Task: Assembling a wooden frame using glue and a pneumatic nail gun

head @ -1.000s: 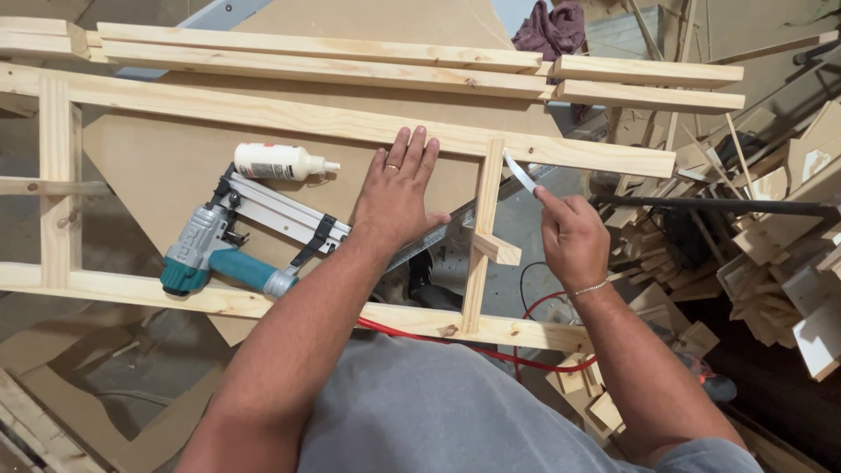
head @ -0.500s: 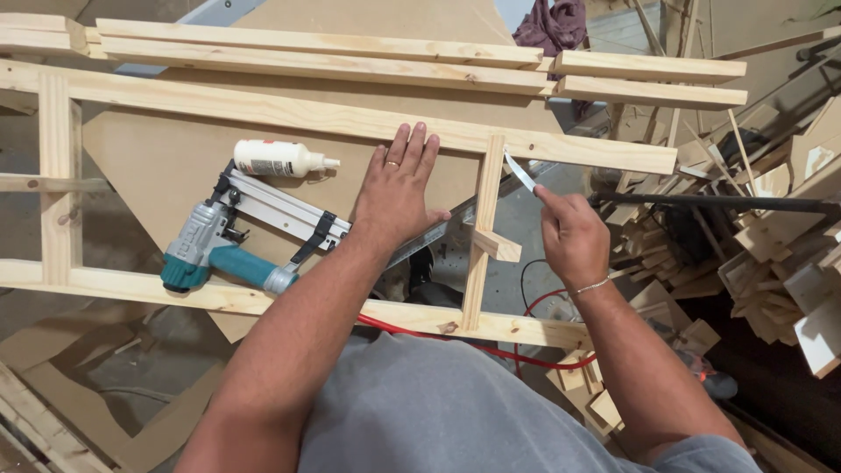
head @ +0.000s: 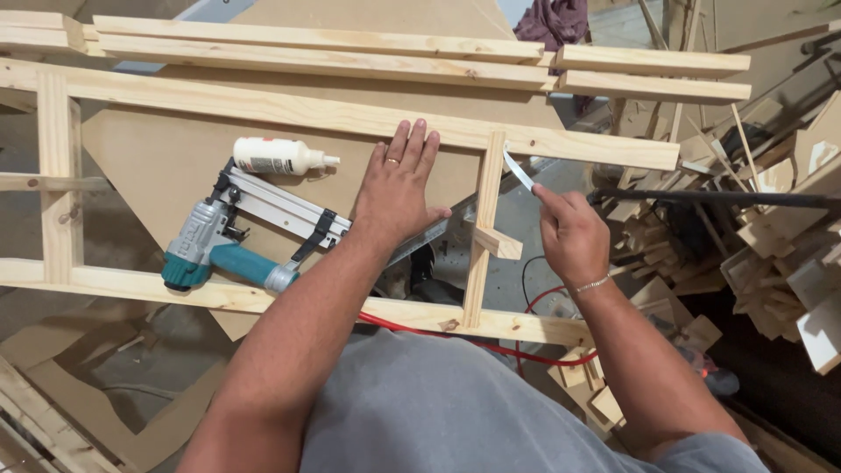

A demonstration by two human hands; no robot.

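Observation:
A pale wooden frame (head: 263,105) of long rails and short cross pieces lies across a brown board (head: 158,162). My left hand (head: 396,193) rests flat, fingers spread, on the board and a metal ruler (head: 429,238), just left of an upright cross piece (head: 484,219). To the right of that cross piece, my right hand (head: 571,235) pinches a thin white strip (head: 518,168) whose tip points at the piece's upper end. A small wood block (head: 498,243) is fixed to the cross piece near my left thumb.
A teal and silver nail gun (head: 236,241) and a white glue bottle (head: 279,156) lie on the board to the left. A red hose (head: 491,346) runs under the near rail. Wood offcuts (head: 771,228) are piled at the right. More strips (head: 350,39) are stacked at the back.

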